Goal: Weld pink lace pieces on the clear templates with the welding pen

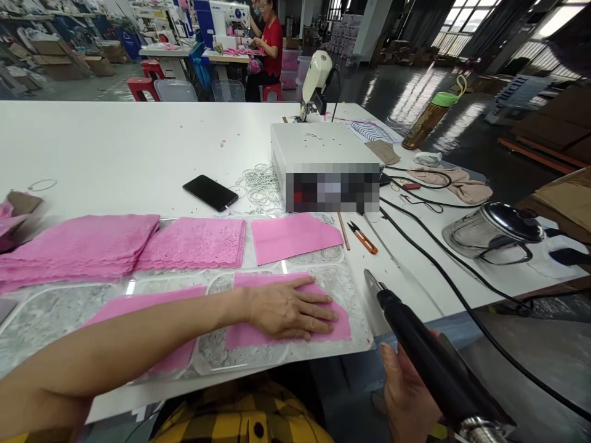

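My left hand (290, 307) lies flat on a pink fabric piece (242, 336), its fingers stretched out towards the piece's slanted right edge. That fabric rests on a clear plastic template (210, 363) with greyish patches. In my right hand (406, 387) is a black corded hand-held cutter (422, 341), its pointed metal blade facing up and left, just right of the template and apart from the fabric. Another pink piece (178, 357) is partly hidden under my left forearm. Behind the hand sits a flat pink piece (293, 239), beside a stack of lacy pink pieces (196, 243).
A taller pink stack (87, 246) is at the left. Behind are a phone (210, 192), tangled cord (261, 184) and a white control box (323, 144). Orange thread snips (363, 238), black cables (429, 261) and a lidded glass jug (489, 234) occupy the right. A co-worker (272, 46) sits farther back.
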A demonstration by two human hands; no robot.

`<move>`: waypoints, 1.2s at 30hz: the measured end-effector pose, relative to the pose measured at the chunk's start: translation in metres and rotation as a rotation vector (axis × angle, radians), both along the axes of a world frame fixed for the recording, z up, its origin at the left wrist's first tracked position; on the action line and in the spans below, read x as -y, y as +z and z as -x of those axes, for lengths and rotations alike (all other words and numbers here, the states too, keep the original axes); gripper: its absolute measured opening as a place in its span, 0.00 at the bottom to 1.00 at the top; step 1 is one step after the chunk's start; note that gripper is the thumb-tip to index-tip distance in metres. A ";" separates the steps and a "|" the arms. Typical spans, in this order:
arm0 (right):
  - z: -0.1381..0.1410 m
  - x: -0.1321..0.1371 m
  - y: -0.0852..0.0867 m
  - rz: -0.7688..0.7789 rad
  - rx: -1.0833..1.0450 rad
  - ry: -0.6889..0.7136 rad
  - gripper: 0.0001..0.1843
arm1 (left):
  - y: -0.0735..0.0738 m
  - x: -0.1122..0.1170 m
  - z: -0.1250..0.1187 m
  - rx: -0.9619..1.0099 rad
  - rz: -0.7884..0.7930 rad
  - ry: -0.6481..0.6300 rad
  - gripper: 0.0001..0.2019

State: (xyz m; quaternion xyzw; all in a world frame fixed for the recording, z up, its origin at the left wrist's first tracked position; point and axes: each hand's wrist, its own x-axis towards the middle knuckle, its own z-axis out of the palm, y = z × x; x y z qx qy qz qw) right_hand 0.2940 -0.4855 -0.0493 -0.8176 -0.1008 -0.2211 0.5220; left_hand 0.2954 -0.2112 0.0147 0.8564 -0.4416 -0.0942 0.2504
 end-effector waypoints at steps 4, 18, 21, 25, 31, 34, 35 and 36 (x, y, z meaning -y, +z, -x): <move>-0.016 -0.020 0.013 -0.286 0.092 -0.043 0.40 | -0.001 0.000 -0.001 -0.013 -0.031 -0.004 0.20; -0.084 -0.026 0.061 -0.924 0.229 -0.132 0.21 | -0.007 0.000 0.000 0.082 0.015 -0.008 0.19; -0.066 -0.009 0.076 -0.890 0.125 -0.018 0.18 | -0.008 -0.001 0.000 0.072 -0.019 -0.028 0.20; -0.043 0.002 0.086 -0.812 0.021 0.090 0.17 | -0.008 -0.001 -0.001 0.050 -0.035 -0.030 0.20; -0.037 -0.005 0.089 -0.785 -0.065 0.095 0.14 | -0.007 -0.001 -0.001 0.056 -0.017 -0.028 0.20; -0.037 -0.009 0.088 -0.783 -0.074 0.117 0.14 | -0.006 -0.001 -0.001 0.045 -0.013 -0.023 0.20; -0.037 -0.010 0.088 -0.777 -0.062 0.121 0.14 | -0.005 -0.001 -0.001 0.036 -0.014 -0.020 0.20; -0.037 -0.011 0.088 -0.770 -0.051 0.123 0.14 | -0.005 -0.001 -0.001 0.026 -0.015 -0.017 0.20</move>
